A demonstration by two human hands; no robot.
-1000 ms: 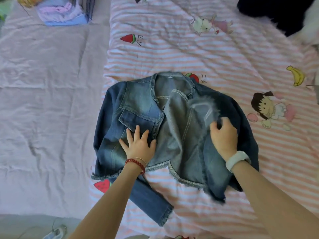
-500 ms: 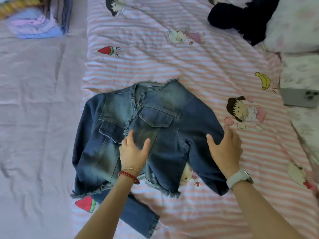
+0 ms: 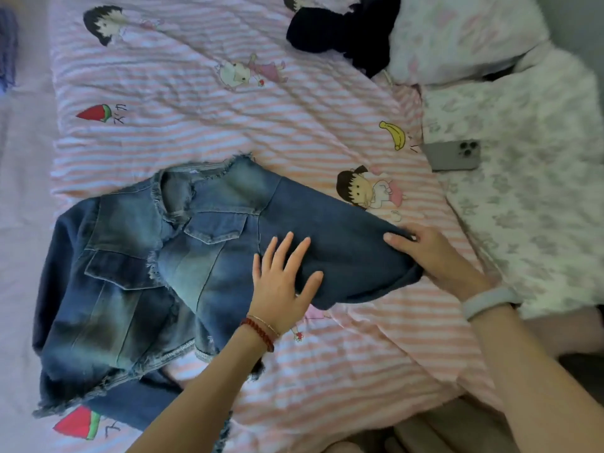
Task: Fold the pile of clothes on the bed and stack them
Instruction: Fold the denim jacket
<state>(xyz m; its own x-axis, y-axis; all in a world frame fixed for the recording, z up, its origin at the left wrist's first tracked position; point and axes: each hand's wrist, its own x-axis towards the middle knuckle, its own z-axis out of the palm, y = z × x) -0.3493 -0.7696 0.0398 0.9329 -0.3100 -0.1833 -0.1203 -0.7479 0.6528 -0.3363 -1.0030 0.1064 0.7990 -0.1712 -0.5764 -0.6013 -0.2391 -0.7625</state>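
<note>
Our left hand (image 3: 281, 286) rests flat, fingers spread, on the denim jacket (image 3: 170, 256); our right hand (image 3: 434, 256) pinches its right sleeve. Jacket: centre of striped quilt (image 3: 294, 132). Right: phone (image 3: 454, 155). Far: dark garment (image 3: 340, 31).

grey phone (image 3: 452, 155) on floral bedding (image 3: 529, 197)

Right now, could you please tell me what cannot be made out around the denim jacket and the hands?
Head view only:
- Right hand: fingertips tucked under the denim jacket sleeve, so the grip is hidden.
- Jacket's other sleeve: partly under the body and the left hand forearm.
- Dark garment: cut by the top edge.
- Phone: make too small to tell.
</note>
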